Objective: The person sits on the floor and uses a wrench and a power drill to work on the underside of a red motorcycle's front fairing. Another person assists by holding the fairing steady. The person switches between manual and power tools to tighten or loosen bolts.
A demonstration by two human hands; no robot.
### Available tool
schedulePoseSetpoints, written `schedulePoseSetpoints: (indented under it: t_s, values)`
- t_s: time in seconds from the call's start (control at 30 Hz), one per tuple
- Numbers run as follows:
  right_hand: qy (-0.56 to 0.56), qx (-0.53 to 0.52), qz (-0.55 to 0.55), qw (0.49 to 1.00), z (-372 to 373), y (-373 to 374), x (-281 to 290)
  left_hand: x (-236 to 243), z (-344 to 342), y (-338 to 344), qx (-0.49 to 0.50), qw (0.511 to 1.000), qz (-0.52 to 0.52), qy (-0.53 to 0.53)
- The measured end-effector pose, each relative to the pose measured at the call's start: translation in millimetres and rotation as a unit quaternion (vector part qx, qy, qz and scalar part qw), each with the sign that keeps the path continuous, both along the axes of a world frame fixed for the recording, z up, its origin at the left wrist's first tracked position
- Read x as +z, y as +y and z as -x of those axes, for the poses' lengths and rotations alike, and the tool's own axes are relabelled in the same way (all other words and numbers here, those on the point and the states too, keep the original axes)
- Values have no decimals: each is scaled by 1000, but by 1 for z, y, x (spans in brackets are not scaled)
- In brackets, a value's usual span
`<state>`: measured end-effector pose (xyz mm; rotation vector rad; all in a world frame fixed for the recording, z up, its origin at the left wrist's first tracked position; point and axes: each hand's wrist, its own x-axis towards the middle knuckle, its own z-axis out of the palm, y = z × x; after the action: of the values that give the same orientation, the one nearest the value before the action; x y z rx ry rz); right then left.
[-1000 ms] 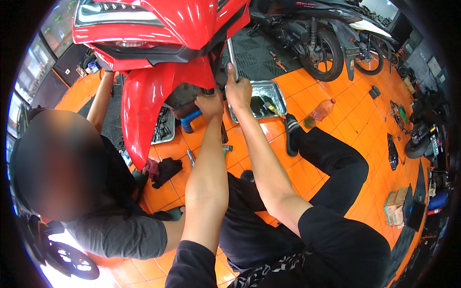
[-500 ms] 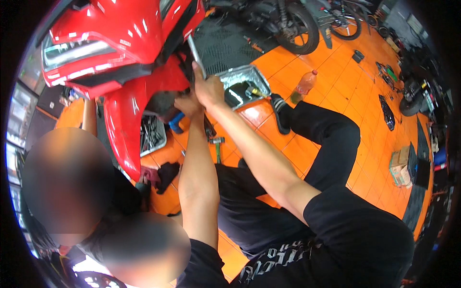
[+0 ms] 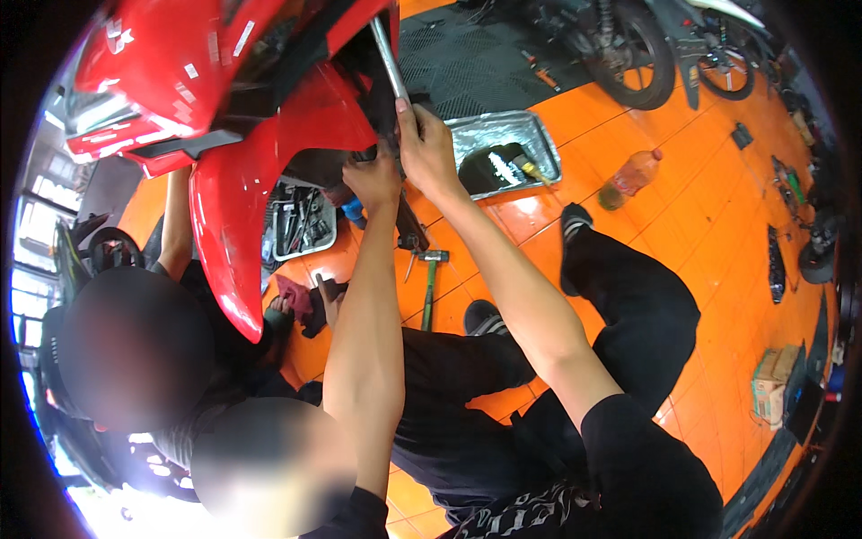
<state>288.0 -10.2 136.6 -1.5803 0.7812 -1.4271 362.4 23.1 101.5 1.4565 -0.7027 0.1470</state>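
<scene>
Under the red front bodywork of a motorcycle, both my arms reach up. My right hand is closed round the lower end of a long silver metal bar, whose upper end goes out of sight behind the red panel. Just left of it and slightly lower, my left hand has its fingers curled at a dark part below the red fender; what lies in the grip is mostly hidden. A co-worker's arm reaches up to the bodywork from the left.
A metal tray of dark liquid lies beyond my right hand. A toolbox tray, a green-handled hammer and a maroon cloth are below. A plastic bottle lies to the right. Two people crouch at left.
My view has shifted, so the floor and tray sit farther right in the picture. My right hand stays on the bar, and my left hand remains curled beside it.
</scene>
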Motion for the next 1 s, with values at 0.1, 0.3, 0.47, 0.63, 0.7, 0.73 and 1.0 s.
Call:
schedulePoseSetpoints:
  t_s: [0.1, 0.3, 0.47, 0.63, 0.7, 0.73, 1.0]
  values:
    - [-11, 11, 13, 1000, -1, 7, -3, -6, -5, 4, -16, 999, -41, 22]
    - [-72, 10, 71, 995, -1, -6, -17, -14, -10, 5, -119, 991, -22, 57]
    - [-52, -2, 88, 995, -5, -21, -31, -13, -18, 10, -110, 990, -41, 73]
    - [-81, -6, 151, 985, -6, -45, -33, 5, 2, 14, -99, 978, -56, 175]
    - [-71, -17, 172, 982, -12, -53, -38, 3, 2, 14, -98, 978, -61, 174]
    - [-65, -25, 185, 980, -16, -59, -38, 2, 0, 14, -102, 977, -60, 180]
    - [-32, -78, 286, 954, -19, -112, -45, -1, -1, 14, -106, 970, -57, 211]
